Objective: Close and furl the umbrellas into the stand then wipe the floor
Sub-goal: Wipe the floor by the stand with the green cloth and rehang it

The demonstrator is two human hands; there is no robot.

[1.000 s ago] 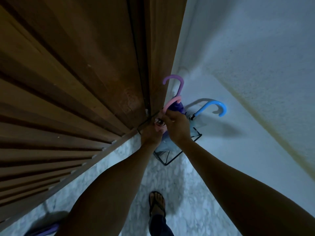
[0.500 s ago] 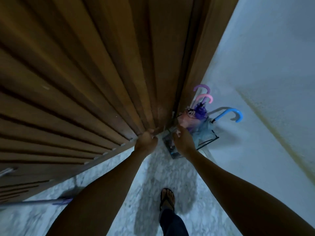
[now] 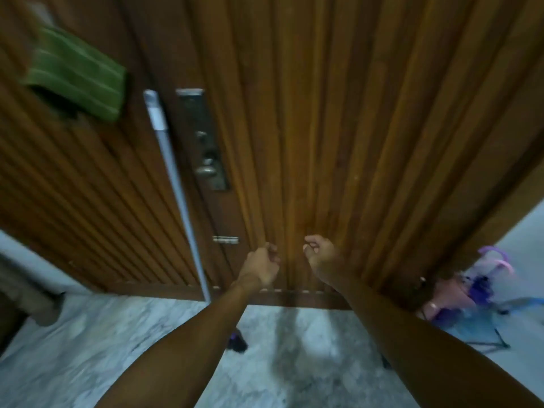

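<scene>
Furled umbrellas [image 3: 474, 285] in pink, purple and pale blue stand in a black wire stand [image 3: 497, 338] at the far right, in the corner beside the door. Both my hands are held out in front of the wooden door, well left of the stand. My left hand [image 3: 262, 265] has its fingers curled with nothing in it. My right hand [image 3: 319, 256] is loosely curled with the fingers apart and holds nothing. A long white mop pole [image 3: 176, 184] leans against the door to the left of my hands; its dark head [image 3: 237, 343] rests on the floor.
The ribbed wooden door [image 3: 338, 128] fills the view, with a metal lock plate and knob [image 3: 206, 160] and a small bolt [image 3: 225, 240]. A green cloth [image 3: 76, 75] hangs at the upper left. The floor [image 3: 88, 348] is grey-white marble; a white wall [image 3: 527, 231] is at right.
My hands have let go of the umbrellas and drawn away from the stand. My view has swung left, so the stand is now at the right edge and the mop pole has come into sight.
</scene>
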